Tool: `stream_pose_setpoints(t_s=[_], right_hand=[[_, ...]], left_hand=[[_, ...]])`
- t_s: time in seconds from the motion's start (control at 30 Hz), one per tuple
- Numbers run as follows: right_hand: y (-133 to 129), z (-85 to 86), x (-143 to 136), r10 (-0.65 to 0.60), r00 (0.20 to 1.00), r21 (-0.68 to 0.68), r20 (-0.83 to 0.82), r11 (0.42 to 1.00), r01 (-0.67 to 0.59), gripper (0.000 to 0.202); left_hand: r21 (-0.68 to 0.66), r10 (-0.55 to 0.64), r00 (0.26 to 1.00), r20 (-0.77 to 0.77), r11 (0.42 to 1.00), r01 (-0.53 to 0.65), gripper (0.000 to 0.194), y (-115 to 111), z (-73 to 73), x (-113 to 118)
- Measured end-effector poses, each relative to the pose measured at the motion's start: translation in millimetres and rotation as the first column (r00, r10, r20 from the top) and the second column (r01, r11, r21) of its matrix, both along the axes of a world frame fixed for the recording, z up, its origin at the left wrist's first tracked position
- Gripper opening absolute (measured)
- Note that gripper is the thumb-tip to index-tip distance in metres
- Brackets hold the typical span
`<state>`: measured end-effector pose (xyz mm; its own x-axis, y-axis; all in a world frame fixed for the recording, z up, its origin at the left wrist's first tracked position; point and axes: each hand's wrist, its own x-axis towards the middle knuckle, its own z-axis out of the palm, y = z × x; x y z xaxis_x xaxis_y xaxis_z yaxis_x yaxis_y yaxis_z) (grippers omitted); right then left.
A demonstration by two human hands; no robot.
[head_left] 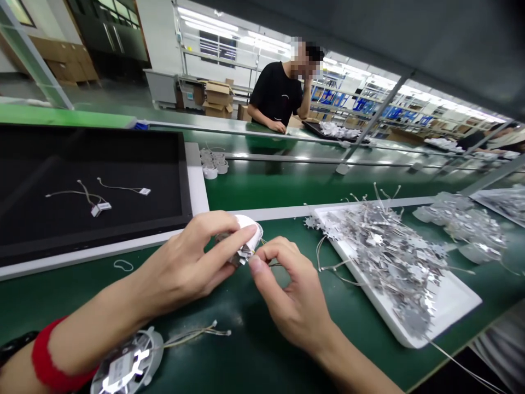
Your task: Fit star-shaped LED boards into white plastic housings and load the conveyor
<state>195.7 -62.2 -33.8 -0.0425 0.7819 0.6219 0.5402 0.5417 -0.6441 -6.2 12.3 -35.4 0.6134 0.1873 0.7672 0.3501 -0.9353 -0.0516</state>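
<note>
While the white round housing [248, 223] is clasped above the green bench [250, 355] in the part-curled left hand [191, 254], apparently for steadiness, its wires [274, 265] seem pinched near its edge between the closed thumb and forefinger of the right hand [293, 290], presumably for control.

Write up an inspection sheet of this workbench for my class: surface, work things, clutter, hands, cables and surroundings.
Surface: green tabletop, glossy.
Work things: white round part in hand; white tray heaped with metallic-looking pieces.
Clutter: round unit by the left forearm; small wired pieces on a black panel.
Hands: left hand grips the white round part; right hand has thumb and forefinger at its edge, any pinch unclear.
Cables: thin wires run from the round unit; others hang over the tray's side.
Surroundings: person in black across the bench; cardboard boxes behind.
</note>
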Motion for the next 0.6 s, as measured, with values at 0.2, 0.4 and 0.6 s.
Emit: stream_pose_setpoints(t_s=[0.2,0.4,0.6], right_hand=[[-0.8,-3.6,0.1,0.049,0.993,-0.007,-0.108,0.999,-0.05,0.016],[-0.5,-4.8,2.0,0.067,0.988,0.016,-0.142,0.998,-0.066,0.016],[1.2,-1.0,3.9,0.047,0.98,0.011,-0.194,0.999,-0.046,0.015]], left_hand=[[-0.108,-0.098,0.995,0.03,0.989,0.101,0.041,2.4,-2.0,1.5],[-0.403,-0.175,0.98,0.096,0.893,0.199,0.029,-2.2,-2.7,2.2],[-0.806,-0.195,0.943,0.27,0.49,0.332,0.073,-0.9,-6.7,0.2]])
